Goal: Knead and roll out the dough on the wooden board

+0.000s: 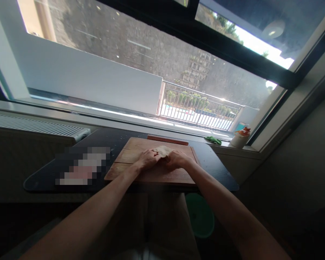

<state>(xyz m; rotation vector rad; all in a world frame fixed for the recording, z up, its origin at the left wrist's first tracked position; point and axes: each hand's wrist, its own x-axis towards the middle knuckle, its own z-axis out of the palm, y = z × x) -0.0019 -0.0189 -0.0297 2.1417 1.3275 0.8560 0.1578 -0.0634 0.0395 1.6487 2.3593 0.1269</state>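
Pale dough (pixel 163 150) — both hands (pixel 148 158) (pixel 177 159) curled, gripping it.

One left hand (pixel 148 158), one right hand (pixel 178 160); one each of dough piece (pixel 163 151), board (pixel 151 176), wooden rod (pixel 168 140), counter (pixel 209 160), cloth (pixel 213 140), container (pixel 237 141), radiator (pixel 38 126) and, dimly seen, probably basin (pixel 200 216).

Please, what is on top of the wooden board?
The left hand and right hand hold a pale dough-like piece over the wooden board; a brown rod lies along its far edge. The hands cover part of the piece and the board beneath.
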